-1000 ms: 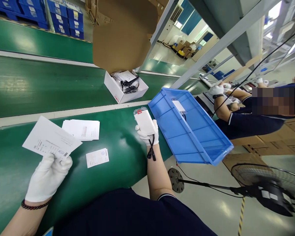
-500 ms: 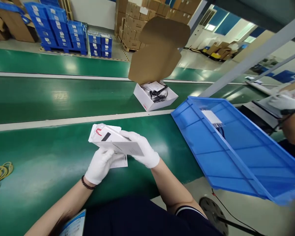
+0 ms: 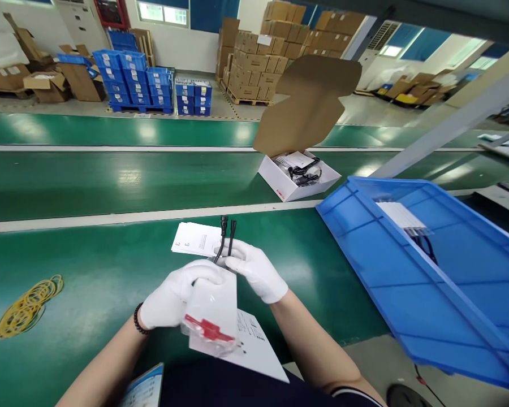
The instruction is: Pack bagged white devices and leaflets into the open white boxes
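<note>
The gloved left hand is closed on a flat white device in clear wrap with a red strip, held above the green counter. The gloved right hand is partly closed, its fingers at the device's two black cables; whether they pinch them cannot be told. A printed sheet shows beneath the device. Just beyond the hands lie white papers. A yellow cord bundle lies well to the left; a blue bin stands to the right.
</note>
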Demonstrator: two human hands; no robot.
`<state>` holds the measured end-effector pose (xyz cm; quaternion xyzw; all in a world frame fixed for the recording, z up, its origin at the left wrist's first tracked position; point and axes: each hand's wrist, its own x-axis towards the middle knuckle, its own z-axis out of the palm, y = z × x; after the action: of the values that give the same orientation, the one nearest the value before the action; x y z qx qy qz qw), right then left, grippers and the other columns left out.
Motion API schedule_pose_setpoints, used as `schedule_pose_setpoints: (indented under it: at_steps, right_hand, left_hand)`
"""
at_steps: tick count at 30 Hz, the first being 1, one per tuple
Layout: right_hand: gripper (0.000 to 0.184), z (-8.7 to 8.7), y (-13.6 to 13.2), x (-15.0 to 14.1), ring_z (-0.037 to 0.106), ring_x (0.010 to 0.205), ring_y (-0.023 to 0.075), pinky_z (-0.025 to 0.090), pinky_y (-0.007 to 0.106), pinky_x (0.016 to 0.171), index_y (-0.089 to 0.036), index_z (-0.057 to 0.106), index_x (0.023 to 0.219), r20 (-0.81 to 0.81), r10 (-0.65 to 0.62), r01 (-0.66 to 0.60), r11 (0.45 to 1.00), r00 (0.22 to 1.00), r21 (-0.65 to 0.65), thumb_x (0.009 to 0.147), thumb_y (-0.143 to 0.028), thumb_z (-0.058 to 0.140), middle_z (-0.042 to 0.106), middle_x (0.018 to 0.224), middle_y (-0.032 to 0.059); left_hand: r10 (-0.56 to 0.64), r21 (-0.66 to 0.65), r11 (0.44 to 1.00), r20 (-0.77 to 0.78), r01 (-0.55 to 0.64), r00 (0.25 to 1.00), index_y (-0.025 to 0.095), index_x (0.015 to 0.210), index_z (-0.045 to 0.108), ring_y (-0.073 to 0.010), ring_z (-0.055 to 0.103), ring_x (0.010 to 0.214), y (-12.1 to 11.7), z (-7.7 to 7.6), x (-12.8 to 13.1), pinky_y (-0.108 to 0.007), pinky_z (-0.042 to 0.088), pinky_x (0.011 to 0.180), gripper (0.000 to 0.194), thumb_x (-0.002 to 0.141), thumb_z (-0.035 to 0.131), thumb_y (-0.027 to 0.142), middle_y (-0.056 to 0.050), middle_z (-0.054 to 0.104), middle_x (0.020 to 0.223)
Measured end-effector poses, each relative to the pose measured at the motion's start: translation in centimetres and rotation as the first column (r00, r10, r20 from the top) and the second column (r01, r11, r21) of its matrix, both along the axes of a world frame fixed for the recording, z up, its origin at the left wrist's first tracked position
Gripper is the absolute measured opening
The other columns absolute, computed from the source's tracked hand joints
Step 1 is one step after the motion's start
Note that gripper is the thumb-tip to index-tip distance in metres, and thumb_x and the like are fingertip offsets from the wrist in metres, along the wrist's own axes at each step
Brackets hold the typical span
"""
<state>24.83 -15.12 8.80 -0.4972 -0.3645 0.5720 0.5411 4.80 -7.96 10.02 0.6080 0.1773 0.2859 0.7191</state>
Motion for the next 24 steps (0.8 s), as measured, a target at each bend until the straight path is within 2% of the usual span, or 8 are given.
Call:
schedule_pose_setpoints:
  at_steps: [1, 3, 6, 8, 14, 19, 22, 24]
  right_hand:
    - [0.046, 0.1, 0.0, -0.2, 0.064, 0.108, 0.0265, 0.048, 0.045, 0.099, -0.023, 0.065, 0.122, -0.013, 0.016, -0.015, 1.000, 1.000, 0.026, 0.079, -0.036, 0.075, 0.068, 0.115, 0.0074]
    - [0.057, 0.3, -0.1, -0.7, 0.059, 0.117, 0.0284, 0.043, 0.047, 0.105, -0.023, 0.063, 0.126, -0.060, 0.079, -0.073, 0.993, 0.995, 0.097, 0.073, -0.036, 0.080, 0.064, 0.123, 0.0083]
    - [0.085, 0.5, -0.4, -1.4, 0.054, 0.123, 0.0323, 0.041, 0.048, 0.107, -0.023, 0.056, 0.133, -0.108, 0.203, -0.183, 0.967, 0.973, 0.175, 0.057, -0.035, 0.091, 0.059, 0.131, 0.0105]
    - [0.091, 0.6, -0.5, -1.8, 0.053, 0.124, 0.0331, 0.039, 0.047, 0.109, -0.023, 0.055, 0.133, -0.044, 0.210, -0.200, 0.964, 0.977, 0.178, 0.051, -0.031, 0.094, 0.058, 0.131, 0.0101]
    - [0.049, -0.8, -0.7, -2.5, 0.063, 0.109, 0.0325, 0.050, 0.048, 0.096, -0.025, 0.065, 0.117, 0.085, 0.106, -0.109, 0.993, 0.991, 0.032, 0.070, -0.029, 0.078, 0.068, 0.114, 0.0069]
    - [0.048, -2.3, 0.1, -1.7, 0.063, 0.109, 0.0349, 0.049, 0.051, 0.096, -0.023, 0.067, 0.114, 0.162, 0.032, -0.044, 0.996, 0.986, 0.074, 0.070, -0.036, 0.081, 0.069, 0.117, 0.0096]
    - [0.046, -3.4, 1.0, -0.3, 0.066, 0.100, 0.0324, 0.054, 0.049, 0.087, -0.020, 0.067, 0.112, -0.025, -0.004, 0.005, 0.999, 1.000, 0.041, 0.073, -0.040, 0.081, 0.070, 0.112, 0.0112]
    - [0.043, -4.6, 1.6, 1.1, 0.068, 0.089, 0.0276, 0.058, 0.042, 0.074, -0.021, 0.068, 0.110, -0.222, -0.078, 0.087, 0.996, 0.972, 0.028, 0.074, -0.042, 0.080, 0.070, 0.106, 0.0096]
  left_hand:
    - [-0.054, 0.114, 0.992, -0.041, 0.058, 0.998, 0.020, 0.096, 0.078, -0.0341, 0.063, 0.109, 0.0, 0.2, 0.0, -0.045, 0.047, 0.101, 0.028, 0.073, 0.079, 0.037, -0.014, 0.071, 0.112]
    - [-0.041, 0.247, 0.967, -0.067, 0.056, 0.997, 0.021, 0.102, 0.076, -0.0323, 0.064, 0.108, 0.0, 0.2, -0.1, -0.043, 0.048, 0.100, 0.027, 0.078, 0.075, 0.033, -0.013, 0.070, 0.113]
    - [0.041, 0.156, 0.987, -0.025, -0.036, 0.999, 0.020, 0.101, 0.076, -0.0337, 0.066, 0.101, -0.1, -0.2, -0.2, -0.044, 0.053, 0.093, 0.030, 0.078, 0.074, 0.039, -0.014, 0.071, 0.108]
    - [0.056, 0.088, 0.995, -0.022, -0.054, 0.998, 0.019, 0.100, 0.077, -0.0345, 0.068, 0.098, -0.2, -0.5, -0.1, -0.044, 0.054, 0.090, 0.034, 0.077, 0.075, 0.043, -0.016, 0.071, 0.106]
    - [0.031, 0.001, 1.000, -0.122, -0.031, 0.992, 0.022, 0.095, 0.078, -0.0296, 0.067, 0.102, -0.3, -2.5, 0.3, -0.038, 0.054, 0.093, 0.019, 0.077, 0.078, 0.029, -0.011, 0.072, 0.109]
    - [0.048, 0.058, 0.997, -0.135, -0.041, 0.990, 0.025, 0.092, 0.079, -0.0279, 0.065, 0.106, -0.1, -3.5, 0.4, -0.038, 0.053, 0.096, 0.014, 0.079, 0.074, 0.026, -0.008, 0.070, 0.115]
    - [0.188, 0.148, 0.975, -0.143, -0.167, 0.972, 0.024, 0.080, 0.080, -0.0301, 0.060, 0.116, 0.5, -3.2, -0.5, -0.039, 0.047, 0.106, 0.005, 0.076, 0.076, 0.024, -0.007, 0.066, 0.126]
    - [0.356, 0.043, 0.934, -0.112, -0.354, 0.928, 0.022, 0.076, 0.079, -0.0318, 0.055, 0.123, 1.5, -3.4, -1.5, -0.039, 0.043, 0.110, 0.005, 0.071, 0.080, 0.021, -0.008, 0.062, 0.133]
